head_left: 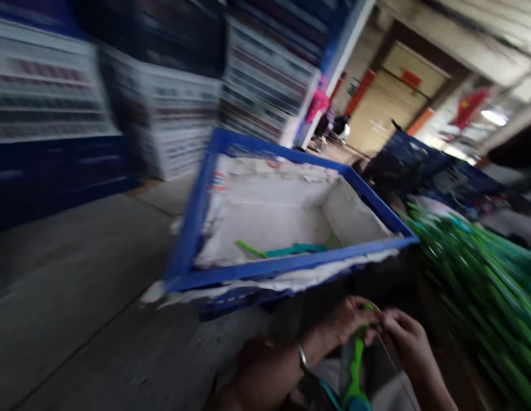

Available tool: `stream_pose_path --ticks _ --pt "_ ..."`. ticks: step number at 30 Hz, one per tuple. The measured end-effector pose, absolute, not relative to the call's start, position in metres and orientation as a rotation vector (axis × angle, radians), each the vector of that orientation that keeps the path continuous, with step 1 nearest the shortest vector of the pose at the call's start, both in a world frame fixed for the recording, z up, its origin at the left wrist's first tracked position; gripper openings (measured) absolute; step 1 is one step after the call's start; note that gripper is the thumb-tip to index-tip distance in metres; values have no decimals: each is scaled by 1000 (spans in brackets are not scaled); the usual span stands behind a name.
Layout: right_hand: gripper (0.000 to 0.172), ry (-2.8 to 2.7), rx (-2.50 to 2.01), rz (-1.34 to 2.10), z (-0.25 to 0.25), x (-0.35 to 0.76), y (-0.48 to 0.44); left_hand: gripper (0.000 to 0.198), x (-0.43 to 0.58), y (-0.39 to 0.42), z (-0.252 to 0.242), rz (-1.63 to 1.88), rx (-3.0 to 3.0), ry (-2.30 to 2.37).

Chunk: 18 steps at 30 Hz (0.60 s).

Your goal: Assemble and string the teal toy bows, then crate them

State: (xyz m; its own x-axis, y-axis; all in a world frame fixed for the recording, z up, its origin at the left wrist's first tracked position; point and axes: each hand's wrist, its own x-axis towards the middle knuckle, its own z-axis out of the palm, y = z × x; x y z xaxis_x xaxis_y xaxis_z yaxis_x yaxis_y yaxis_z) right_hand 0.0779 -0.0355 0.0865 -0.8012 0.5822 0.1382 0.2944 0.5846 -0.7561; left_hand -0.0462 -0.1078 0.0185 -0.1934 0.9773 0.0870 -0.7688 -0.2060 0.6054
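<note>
My left hand [351,319], with a silver bangle at the wrist, is closed around the upper end of a bright green plastic-looking strip [356,365]. Lower down, that strip widens and meets a teal part near my lap. Fingertip to fingertip with it, my right hand [400,328] is pinched shut, and a thin pale wire or thread [394,362] trails down from between the two hands. Blur hides exactly how the fingers grip it. Beyond them, a similar green and teal piece [291,250] lies inside a blue crate [291,264] lined with white sheeting.
To the right lies a large heap of long green stems [475,279]. Stacked printed cartons [180,114] stand along the left behind the crate. Dark blue bags or boxes [419,160] sit at the back right, before a shuttered doorway [383,108]. Grey concrete floor [77,285] spreads at left.
</note>
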Motion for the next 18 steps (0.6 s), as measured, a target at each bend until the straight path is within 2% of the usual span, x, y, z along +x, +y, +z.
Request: stream_pose_path --ticks 6,14,18 --pt "37 -2225 -730 1291 70 90 -10 55 -45 -81 7 1663 519 592" --pt "36 -2113 -747 1164 68 116 1 54 -20 -58 6 1600 518 816" --pt "31 -2156 -628 970 63 125 7 52 -7 -51 7 1563 490 977"
